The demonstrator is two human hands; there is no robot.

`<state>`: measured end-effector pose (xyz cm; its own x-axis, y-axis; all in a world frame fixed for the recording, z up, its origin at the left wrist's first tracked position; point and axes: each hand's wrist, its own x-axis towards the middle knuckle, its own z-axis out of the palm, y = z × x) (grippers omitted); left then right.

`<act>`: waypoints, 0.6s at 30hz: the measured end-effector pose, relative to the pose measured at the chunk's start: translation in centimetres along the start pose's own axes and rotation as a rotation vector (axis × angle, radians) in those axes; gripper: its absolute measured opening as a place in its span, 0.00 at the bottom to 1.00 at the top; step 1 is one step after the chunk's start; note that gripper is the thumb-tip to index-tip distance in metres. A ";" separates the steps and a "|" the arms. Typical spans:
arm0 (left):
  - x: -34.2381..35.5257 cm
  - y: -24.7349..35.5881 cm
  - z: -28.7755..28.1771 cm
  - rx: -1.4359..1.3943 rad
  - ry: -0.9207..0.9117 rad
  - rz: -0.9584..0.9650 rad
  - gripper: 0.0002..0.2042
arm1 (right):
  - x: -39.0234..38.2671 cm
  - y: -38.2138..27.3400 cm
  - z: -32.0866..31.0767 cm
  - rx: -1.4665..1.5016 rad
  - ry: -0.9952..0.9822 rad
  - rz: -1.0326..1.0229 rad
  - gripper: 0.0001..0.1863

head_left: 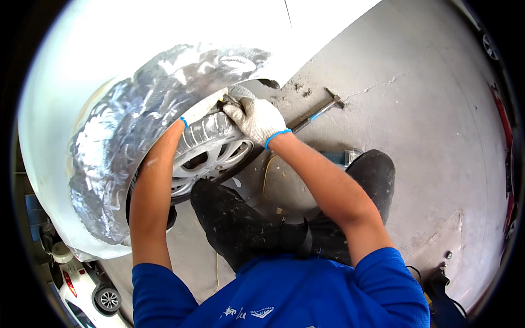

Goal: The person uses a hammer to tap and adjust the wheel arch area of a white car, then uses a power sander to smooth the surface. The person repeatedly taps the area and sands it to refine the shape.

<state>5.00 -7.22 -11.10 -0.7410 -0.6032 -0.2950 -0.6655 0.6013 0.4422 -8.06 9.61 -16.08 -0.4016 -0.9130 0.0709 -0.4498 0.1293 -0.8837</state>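
Observation:
A white car's body panel carries a wide band of bare, scuffed metal around the wheel arch. Between the arch and the wheel, my left hand reaches in, in a white knit glove with a blue cuff; its fingers are mostly hidden. My right hand, gloved the same way, is closed at the top of the tyre, close to the left fingertips. Something dark and metallic shows at its fingers, too small and covered to name.
A hammer lies on the grey concrete floor, right of the wheel. A teal power tool is partly hidden behind my right knee. A thin yellow cord runs beneath me. Another white car stands at lower left.

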 end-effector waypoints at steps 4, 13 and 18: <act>0.8 -0.1 1.3 -0.080 -0.057 -0.082 0.27 | 1.1 1.3 -0.9 0.037 -0.020 -0.063 0.34; 0.2 3.4 -0.7 0.145 -0.050 -0.064 0.25 | 0.7 0.8 0.4 -0.138 0.116 -0.025 0.30; 1.9 1.3 0.5 0.240 0.143 -0.056 0.27 | 4.0 2.0 -3.1 -0.228 0.089 -0.258 0.24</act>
<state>2.71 -7.36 -11.51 -0.6934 -0.6969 -0.1830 -0.7201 0.6614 0.2098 -13.01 7.36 -16.13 -0.3149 -0.8910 0.3272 -0.7078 -0.0093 -0.7064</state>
